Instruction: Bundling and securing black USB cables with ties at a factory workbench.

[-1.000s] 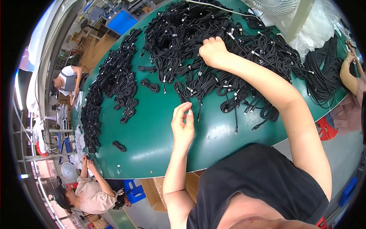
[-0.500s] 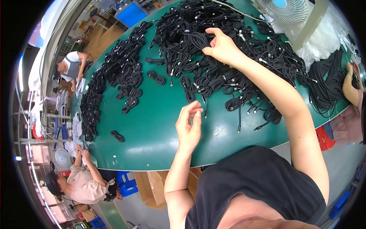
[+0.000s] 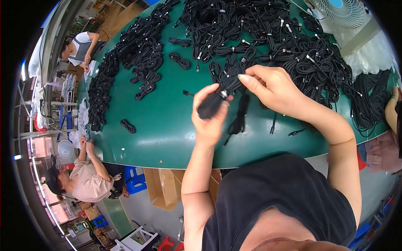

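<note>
My left hand [image 3: 208, 133] is wrapped round one end of a coiled black cable bundle [image 3: 210, 104], held above the green table. A short cable end with a plug [image 3: 188, 93] sticks out to its left. Thumb and fingers of my right hand [image 3: 274, 90] pinch at the bundle's far right end, by the pale connectors. Below and between the hands a dark, blurred cable coil [image 3: 239, 117] hangs or lies; I cannot tell which. Behind them spreads a large heap of black cables [image 3: 289, 46] with silvery plugs.
A long row of coiled cables [image 3: 125, 54] lies along the left of the green table [image 3: 167, 142], with a single coil [image 3: 127, 126] apart. At the right are long cable hanks [image 3: 370, 98], a fan [image 3: 341, 12] and plastic sheeting [image 3: 364, 58]. Co-workers [image 3: 90, 178] sit around the edge.
My right hand has come back from the heap toward my left hand with cable. My left hand, empty before, now grips the bundle. The view has shifted slightly.
</note>
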### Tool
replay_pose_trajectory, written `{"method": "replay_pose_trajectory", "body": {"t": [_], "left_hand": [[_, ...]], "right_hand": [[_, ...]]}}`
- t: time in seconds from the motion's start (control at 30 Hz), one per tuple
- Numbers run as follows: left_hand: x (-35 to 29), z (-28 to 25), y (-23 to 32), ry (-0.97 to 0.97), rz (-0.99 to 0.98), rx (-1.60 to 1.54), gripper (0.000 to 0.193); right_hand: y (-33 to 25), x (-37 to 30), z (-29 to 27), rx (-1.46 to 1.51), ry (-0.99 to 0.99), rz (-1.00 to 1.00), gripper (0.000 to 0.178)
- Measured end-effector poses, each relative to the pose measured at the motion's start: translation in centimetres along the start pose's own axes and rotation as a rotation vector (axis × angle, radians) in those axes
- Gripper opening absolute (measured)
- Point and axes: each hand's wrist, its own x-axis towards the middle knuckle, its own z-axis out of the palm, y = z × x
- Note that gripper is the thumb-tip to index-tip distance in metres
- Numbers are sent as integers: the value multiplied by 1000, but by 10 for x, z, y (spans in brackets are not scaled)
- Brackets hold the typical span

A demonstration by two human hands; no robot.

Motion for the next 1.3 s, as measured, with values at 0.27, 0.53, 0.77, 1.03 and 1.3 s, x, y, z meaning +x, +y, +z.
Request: {"method": "replay_pose_trajectory", "body": {"t": [0.27,0.53,0.77,1.03,1.3], "left_hand": [[13,-9,-2,-83,-226,-516,38],[10,29,-2,136,-159,-553,60],[-2,33,-9,118,-332,-766,39],[-8,30,-3,9,-278,-645,38],[-33,34,8,-60,-248,-481,31]], "right_hand": [[9,-8,2,-311,246,-602,40],[16,-15,19,-420,377,-711,39],[17,-24,22,-280,328,-745,32],[11,-37,11,-66,217,-531,15],[-3,-62,9,58,119,-443,12]]}}
